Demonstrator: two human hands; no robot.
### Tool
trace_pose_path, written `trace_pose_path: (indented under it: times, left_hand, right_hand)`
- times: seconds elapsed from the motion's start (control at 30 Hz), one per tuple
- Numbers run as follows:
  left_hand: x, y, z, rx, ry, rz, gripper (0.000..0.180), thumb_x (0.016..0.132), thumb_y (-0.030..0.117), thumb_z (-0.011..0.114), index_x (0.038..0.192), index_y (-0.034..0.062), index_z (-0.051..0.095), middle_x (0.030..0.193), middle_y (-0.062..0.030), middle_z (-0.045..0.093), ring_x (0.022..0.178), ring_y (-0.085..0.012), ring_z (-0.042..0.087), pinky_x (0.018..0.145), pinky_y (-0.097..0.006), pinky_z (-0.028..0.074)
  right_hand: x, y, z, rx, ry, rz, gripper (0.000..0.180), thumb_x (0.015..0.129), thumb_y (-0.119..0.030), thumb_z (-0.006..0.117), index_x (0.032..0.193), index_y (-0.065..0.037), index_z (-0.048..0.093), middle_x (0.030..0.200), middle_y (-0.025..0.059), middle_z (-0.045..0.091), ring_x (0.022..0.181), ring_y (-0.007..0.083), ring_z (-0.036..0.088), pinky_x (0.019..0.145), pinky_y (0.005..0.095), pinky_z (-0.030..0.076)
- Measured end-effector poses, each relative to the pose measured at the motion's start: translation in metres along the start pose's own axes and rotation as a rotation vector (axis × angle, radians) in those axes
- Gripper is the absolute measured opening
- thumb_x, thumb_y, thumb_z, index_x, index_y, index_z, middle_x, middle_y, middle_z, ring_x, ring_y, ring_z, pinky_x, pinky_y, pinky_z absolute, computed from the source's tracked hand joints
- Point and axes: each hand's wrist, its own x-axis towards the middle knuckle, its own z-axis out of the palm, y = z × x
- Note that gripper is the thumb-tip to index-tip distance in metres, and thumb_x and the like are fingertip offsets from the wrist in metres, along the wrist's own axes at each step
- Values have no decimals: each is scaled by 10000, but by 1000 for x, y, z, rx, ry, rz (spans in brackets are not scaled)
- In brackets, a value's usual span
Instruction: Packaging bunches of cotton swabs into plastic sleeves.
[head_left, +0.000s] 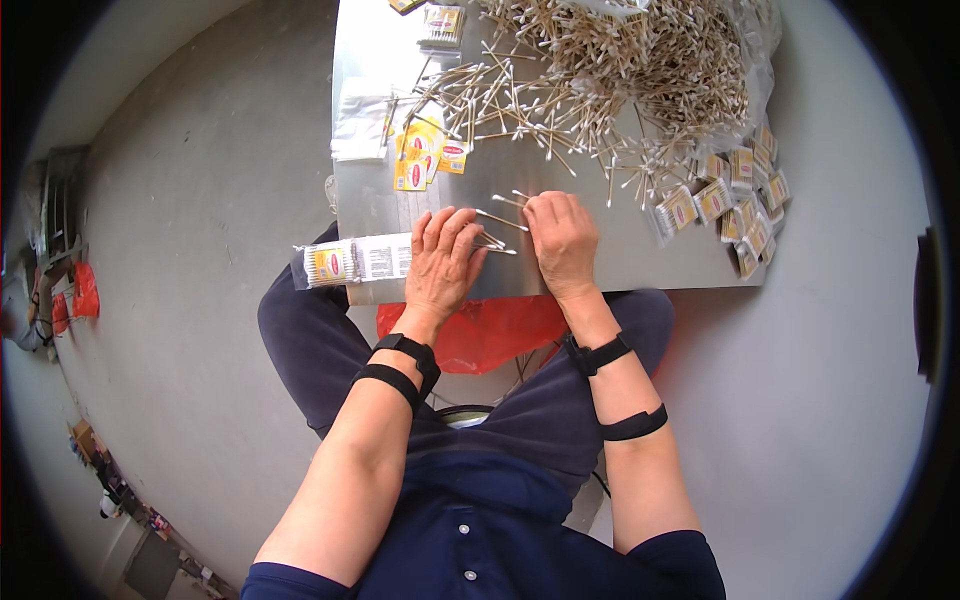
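Observation:
My left hand (440, 258) rests near the table's front edge with its fingers bent together over a few cotton swabs (494, 243), whose white tips stick out past the fingertips. Just to the right, my right hand (562, 240) is closed in a pinch on cotton swabs (508, 200) pointing left. One loose swab (500, 220) lies between the two hands. Left of my left hand sits a clear packet of swabs with a yellow card (330, 264), beside a white printed strip (385, 257). What lies under my palms is hidden.
A large heap of cotton swabs (650, 70) spills from a clear bag at the far right of the metal table (640, 250). Filled packets (740, 205) are piled at the right edge. Yellow cards (411, 175) and clear sleeves (358, 120) lie far left. A red bag (470, 335) hangs below.

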Motion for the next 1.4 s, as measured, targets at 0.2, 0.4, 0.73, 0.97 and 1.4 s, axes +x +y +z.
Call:
trace_pose_path:
  times: [0.2,0.4,0.73,0.97,1.4]
  left_hand:
    - [5,5,-2,5,-34,27,538,877,166,674,1379,140,481,1439,-29,470,1384,-268,381,1212,-471,228]
    - [3,1,-5,52,-69,41,546,901,175,644,1421,150,478,1429,-17,481,1380,-262,388,1213,-469,239]
    - [4,5,-7,19,-89,27,479,899,158,654,1363,155,535,1405,-12,493,1366,-255,401,1202,-470,267]
    - [3,3,-2,50,-68,20,444,918,170,635,1353,161,546,1407,-4,490,1364,-255,400,1203,-469,269]
    - [3,1,-3,76,-74,12,473,902,191,653,1363,194,546,1412,39,479,1373,-215,394,1216,-434,250]
  right_hand:
    - [-13,-1,7,117,-99,-15,107,808,-100,706,869,-94,618,871,32,582,850,228,608,716,365,507]
    - [10,14,1,178,166,337,124,824,-93,716,919,-84,638,912,65,601,903,280,612,758,401,514]
    - [-16,56,-13,221,-104,574,20,883,-62,634,895,-46,631,885,88,612,846,287,634,746,405,515]
    - [-25,64,-29,499,85,736,130,916,-22,592,1023,-28,665,944,115,670,794,254,666,720,348,529]
    - [-19,49,-11,223,-57,408,92,857,-31,670,923,-41,606,950,83,592,851,299,620,723,404,508]
